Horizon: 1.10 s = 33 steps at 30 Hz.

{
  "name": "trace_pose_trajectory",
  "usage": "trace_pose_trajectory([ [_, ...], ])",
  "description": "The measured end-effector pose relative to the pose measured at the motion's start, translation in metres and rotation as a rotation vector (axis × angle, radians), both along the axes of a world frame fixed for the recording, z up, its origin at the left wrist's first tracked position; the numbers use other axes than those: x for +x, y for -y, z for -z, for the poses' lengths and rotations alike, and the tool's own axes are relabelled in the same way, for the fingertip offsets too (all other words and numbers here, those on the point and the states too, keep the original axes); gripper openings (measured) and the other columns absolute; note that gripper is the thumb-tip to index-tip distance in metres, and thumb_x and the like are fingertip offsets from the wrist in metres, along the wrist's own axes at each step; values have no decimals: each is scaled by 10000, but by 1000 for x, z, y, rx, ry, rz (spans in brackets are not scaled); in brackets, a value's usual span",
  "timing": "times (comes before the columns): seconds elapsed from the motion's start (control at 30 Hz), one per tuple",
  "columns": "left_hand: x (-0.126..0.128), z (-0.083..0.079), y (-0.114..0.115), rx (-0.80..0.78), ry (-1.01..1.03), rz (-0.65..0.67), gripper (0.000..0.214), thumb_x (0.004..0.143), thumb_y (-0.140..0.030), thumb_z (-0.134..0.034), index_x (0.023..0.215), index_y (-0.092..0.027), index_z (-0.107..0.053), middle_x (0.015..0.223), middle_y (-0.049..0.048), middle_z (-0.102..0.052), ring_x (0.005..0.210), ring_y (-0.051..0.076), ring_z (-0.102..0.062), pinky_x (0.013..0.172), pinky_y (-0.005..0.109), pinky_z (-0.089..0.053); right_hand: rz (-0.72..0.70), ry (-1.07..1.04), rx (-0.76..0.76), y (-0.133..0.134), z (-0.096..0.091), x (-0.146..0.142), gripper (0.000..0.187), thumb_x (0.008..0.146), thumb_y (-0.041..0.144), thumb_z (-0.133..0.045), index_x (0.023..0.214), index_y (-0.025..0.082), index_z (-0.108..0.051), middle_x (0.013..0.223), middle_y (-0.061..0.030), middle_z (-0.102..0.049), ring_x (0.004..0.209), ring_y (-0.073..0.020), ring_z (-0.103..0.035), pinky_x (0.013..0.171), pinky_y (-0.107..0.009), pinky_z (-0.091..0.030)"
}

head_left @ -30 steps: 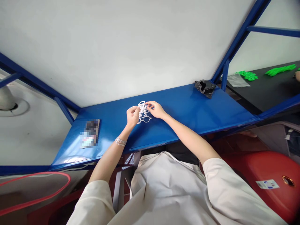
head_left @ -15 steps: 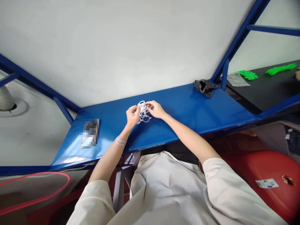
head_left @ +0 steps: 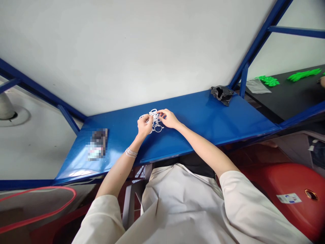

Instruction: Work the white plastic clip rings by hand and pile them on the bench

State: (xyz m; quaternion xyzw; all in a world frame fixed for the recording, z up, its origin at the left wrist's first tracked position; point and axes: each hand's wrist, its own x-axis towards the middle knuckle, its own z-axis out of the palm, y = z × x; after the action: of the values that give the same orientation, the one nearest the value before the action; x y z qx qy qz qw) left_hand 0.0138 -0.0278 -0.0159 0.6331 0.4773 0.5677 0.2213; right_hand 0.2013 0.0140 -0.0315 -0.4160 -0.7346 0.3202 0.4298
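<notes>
Several thin white plastic rings (head_left: pixel 158 128), some with small tabs, lie in a loose, overlapping heap on the blue table (head_left: pixel 198 118). At the heap's left side, my left hand (head_left: pixel 144 124) is closed, its thumb and bent fingers pinching white rings. From the right, my right hand (head_left: pixel 168 118) reaches in with curled fingers, thumb and fingertips at the rings' upper right edge. How many rings each hand grips is hidden by the fingers and the overlap.
A crumpled black plastic bag (head_left: pixel 221 95) sits at the table's back right. Toward the left end lies a pixelated item (head_left: pixel 97 145). Bright green pieces (head_left: pixel 269 81) and a clear bag (head_left: pixel 257 86) rest on a dark neighbouring table. A red chair (head_left: pixel 286 183) stands at my right.
My left hand has shifted very slightly to the right, and the rings near its fingers have moved a little. My right hand stays almost where it was.
</notes>
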Motion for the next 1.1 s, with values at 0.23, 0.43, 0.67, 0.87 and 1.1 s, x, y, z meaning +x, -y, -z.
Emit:
trace_pose_trajectory([
  [0.23, -1, 3, -1, 0, -26, -2, 477, 960, -518, -719, 630, -217, -551, 598, -5, -523, 603, 141, -438, 623, 305, -336, -2, 29, -18, 2, -3, 0, 315, 971, 96, -729, 1262, 174, -820, 1110, -86, -729, 847, -181, -684, 917, -376, -612],
  [0.43, -2, 4, -1, 5, -35, -3, 474, 969, -531, -708, 648, -216, -562, 611, -2, -539, 607, 141, -450, 644, 309, -355, -6, 37, -15, 3, -4, 0, 311, 972, 87, -730, 1258, 180, -814, 1115, -83, -724, 853, -179, -682, 925, -366, -608],
  [0.67, 0, -1, 2, -24, -79, -22, 489, 962, -580, -668, 663, -216, -539, 633, -7, -548, 630, 138, -469, 657, 309, -369, -5, 65, -7, 2, -3, 0, 319, 986, 95, -721, 1285, 173, -802, 1122, -78, -720, 853, -176, -688, 949, -374, -613],
  [0.87, 1, -5, 3, -55, -108, -46, 483, 938, -611, -637, 674, -221, -531, 642, -4, -559, 650, 145, -487, 673, 309, -393, 0, 91, -13, 2, -3, 0, 320, 1002, 101, -713, 1304, 163, -800, 1135, -87, -723, 867, -181, -697, 951, -376, -616],
  [1.1, 2, -7, 4, -60, -104, -41, 468, 936, -616, -647, 698, -223, -561, 671, 11, -597, 669, 155, -514, 669, 302, -419, -3, 88, -2, 1, -2, 0, 313, 999, 110, -717, 1290, 187, -801, 1141, -82, -730, 875, -183, -703, 964, -382, -624],
])
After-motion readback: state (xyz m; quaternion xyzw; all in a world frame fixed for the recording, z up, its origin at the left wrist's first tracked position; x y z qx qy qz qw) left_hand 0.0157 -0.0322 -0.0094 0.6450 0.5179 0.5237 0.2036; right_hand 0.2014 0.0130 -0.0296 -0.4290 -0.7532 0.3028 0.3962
